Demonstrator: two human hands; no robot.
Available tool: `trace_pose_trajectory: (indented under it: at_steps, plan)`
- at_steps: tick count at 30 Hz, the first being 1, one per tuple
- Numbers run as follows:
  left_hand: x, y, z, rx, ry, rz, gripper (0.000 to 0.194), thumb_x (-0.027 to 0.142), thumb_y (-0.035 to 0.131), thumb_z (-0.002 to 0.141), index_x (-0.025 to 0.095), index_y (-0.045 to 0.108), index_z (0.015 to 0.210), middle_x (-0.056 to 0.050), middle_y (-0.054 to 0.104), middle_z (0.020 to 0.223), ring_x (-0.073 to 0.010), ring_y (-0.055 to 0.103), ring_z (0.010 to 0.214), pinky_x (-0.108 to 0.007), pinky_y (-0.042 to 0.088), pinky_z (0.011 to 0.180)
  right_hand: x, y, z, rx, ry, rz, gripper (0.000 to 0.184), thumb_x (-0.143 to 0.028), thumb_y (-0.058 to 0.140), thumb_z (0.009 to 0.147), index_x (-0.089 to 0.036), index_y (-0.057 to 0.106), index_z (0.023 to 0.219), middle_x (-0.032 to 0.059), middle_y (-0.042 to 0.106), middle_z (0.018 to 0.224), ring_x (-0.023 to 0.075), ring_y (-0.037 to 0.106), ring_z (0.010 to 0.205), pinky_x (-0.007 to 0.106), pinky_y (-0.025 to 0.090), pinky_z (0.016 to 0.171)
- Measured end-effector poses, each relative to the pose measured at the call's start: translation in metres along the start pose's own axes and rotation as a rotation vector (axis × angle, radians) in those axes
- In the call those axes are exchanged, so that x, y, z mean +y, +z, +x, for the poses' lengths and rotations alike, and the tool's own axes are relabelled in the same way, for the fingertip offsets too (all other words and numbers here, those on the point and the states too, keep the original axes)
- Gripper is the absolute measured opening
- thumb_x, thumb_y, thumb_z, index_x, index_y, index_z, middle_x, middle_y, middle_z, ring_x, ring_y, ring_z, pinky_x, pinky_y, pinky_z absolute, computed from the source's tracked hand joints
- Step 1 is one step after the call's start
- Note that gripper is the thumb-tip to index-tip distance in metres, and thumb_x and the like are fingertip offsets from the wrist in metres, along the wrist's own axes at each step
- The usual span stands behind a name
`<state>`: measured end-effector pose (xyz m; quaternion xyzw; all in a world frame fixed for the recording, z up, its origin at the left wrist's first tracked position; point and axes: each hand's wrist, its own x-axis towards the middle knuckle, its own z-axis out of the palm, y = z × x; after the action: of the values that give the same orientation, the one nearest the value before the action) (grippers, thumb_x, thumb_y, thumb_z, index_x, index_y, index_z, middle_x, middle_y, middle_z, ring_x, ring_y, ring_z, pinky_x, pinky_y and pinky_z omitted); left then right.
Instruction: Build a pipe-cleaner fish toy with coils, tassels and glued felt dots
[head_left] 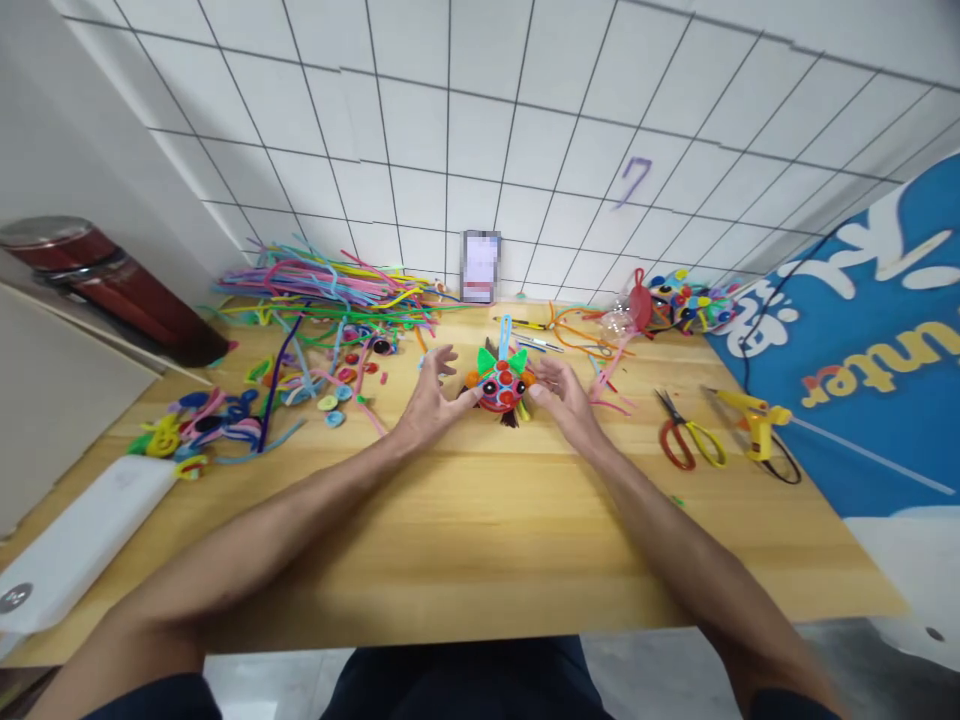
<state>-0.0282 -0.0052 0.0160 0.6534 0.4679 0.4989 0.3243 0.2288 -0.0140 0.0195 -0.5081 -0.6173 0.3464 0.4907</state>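
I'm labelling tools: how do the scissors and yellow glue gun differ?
Colour: the scissors have one red and one yellow handle; the glue gun is mostly yellow.
Shape: the scissors have two finger loops; the glue gun has one pistol-like grip.
Place: the scissors lie nearer the right hand; the glue gun farther right.
Both rest on the wooden table, unheld.

Bright, even light falls from above, whitening the tiled wall (517, 140) and giving the wooden table (487, 540) a pale sheen, with soft shadows beneath the forearms (289, 528). The red flask (124, 295) carries dull highlights. The little figure (503, 390) looks fairly crisp; the coloured cluster (690, 305) at far right is so soft I can't quite separate its pieces. Toward the edges, lines lean and stretch, and blocky pixels cover the phone (480, 265).
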Motion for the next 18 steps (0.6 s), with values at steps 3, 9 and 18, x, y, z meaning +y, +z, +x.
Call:
trace_pose_trajectory:
  at_steps: [3, 9, 18]
  plan:
    - [-0.025, 0.008, 0.007, -0.181, -0.004, -0.043, 0.083, 0.042, 0.081, 0.079, 0.021, 0.038, 0.147, -0.016, 0.058, 0.14, -0.0284, 0.063, 0.123, -0.047, 0.052, 0.102, 0.007, 0.011, -0.005, -0.087, -0.025, 0.016, 0.069, -0.063, 0.075, 0.085, -0.028, 0.053, 0.141, 0.0113, 0.062, 0.148, 0.0284, 0.058, 0.137, 0.047, 0.048, 0.113]
    - [-0.03, 0.012, 0.001, -0.268, 0.046, 0.06, 0.063, 0.038, 0.078, 0.085, 0.022, 0.051, 0.139, -0.014, 0.064, 0.137, -0.0303, 0.062, 0.128, -0.049, 0.049, 0.111, 0.016, 0.017, -0.014, -0.101, -0.008, 0.029, 0.06, -0.051, 0.074, 0.087, -0.026, 0.054, 0.138, 0.0102, 0.065, 0.143, 0.0283, 0.06, 0.133, 0.046, 0.047, 0.115]
    - [-0.024, 0.006, -0.001, -0.272, 0.087, 0.221, 0.054, 0.045, 0.078, 0.086, 0.02, 0.059, 0.13, -0.012, 0.071, 0.125, -0.0302, 0.065, 0.117, -0.048, 0.051, 0.104, 0.016, 0.021, -0.012, -0.099, 0.071, 0.103, 0.044, -0.047, 0.076, 0.085, -0.025, 0.063, 0.121, 0.0053, 0.075, 0.115, 0.025, 0.07, 0.104, 0.041, 0.057, 0.097]
